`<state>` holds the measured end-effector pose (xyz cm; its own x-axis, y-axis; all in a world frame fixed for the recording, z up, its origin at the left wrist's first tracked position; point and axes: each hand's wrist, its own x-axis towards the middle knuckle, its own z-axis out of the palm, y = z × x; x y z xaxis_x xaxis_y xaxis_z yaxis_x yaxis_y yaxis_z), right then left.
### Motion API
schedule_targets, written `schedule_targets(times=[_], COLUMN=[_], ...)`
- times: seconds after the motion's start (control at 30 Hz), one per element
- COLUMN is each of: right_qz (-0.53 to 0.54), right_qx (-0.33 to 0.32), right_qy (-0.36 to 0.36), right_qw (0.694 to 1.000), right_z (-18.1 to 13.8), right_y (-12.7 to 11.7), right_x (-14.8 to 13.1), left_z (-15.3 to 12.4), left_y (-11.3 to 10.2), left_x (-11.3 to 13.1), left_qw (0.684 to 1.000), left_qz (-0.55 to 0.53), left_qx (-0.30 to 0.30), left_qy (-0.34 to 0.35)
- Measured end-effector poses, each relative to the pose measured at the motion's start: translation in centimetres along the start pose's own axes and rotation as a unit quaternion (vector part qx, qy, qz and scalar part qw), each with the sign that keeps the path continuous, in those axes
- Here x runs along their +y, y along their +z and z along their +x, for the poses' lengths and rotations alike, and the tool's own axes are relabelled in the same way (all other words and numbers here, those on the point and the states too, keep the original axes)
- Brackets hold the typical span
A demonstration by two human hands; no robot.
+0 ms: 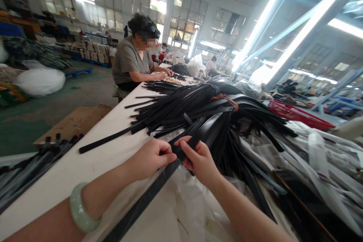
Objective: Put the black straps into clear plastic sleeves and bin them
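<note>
Near the middle of the view, my left hand (157, 157) pinches a flat black strap (147, 198), thumb against the curled fingers. Close beside it, my right hand (200, 159) grips the same strap near its end, thumb pressed on top. From my hands the strap runs down toward the lower edge of the view. Just beyond lies a large bundle of black straps (181, 100), bound with a brownish-red tie (225, 100). A pale green bangle (80, 208) sits on my left wrist. The undersides of my fingers are hidden.
The bundle rests on a long white table (113, 130). A co-worker (132, 56) sits farther along its left side. More black straps (42, 162) lie at lower left, near flattened cardboard (72, 121). White plastic wrap (314, 151) and a red crate (300, 113) are to the right.
</note>
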<state>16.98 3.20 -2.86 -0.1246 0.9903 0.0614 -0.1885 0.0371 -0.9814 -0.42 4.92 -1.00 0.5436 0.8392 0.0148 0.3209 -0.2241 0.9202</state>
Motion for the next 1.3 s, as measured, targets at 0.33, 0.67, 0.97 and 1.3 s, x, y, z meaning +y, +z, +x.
schedule_targets(times=[0.33, 0.67, 0.97, 1.3], right_qz=[0.072, -0.182, -0.185, 0.122], right_qx=[0.027, -0.034, -0.036, 0.06], right_qy=[-0.009, -0.018, -0.008, -0.033], right_qw=[0.997, 0.983, 0.982, 0.99], right_z=[1.1, 0.0, -0.2, 1.3], right_y=[-1.7, -0.3, -0.2, -1.9], right_x=[-0.2, 0.6, 0.2, -1.6], left_z=[-0.3, 0.1, -0.1, -1.3], left_y=[0.1, 0.2, 0.4, 0.7], left_x=[0.6, 0.0, -0.1, 0.5], left_qw=[0.998, 0.997, 0.988, 0.889], left_qz=[0.063, 0.052, -0.142, -0.364], left_qx=[-0.014, 0.059, -0.028, -0.205], left_qy=[0.002, 0.003, -0.057, -0.189])
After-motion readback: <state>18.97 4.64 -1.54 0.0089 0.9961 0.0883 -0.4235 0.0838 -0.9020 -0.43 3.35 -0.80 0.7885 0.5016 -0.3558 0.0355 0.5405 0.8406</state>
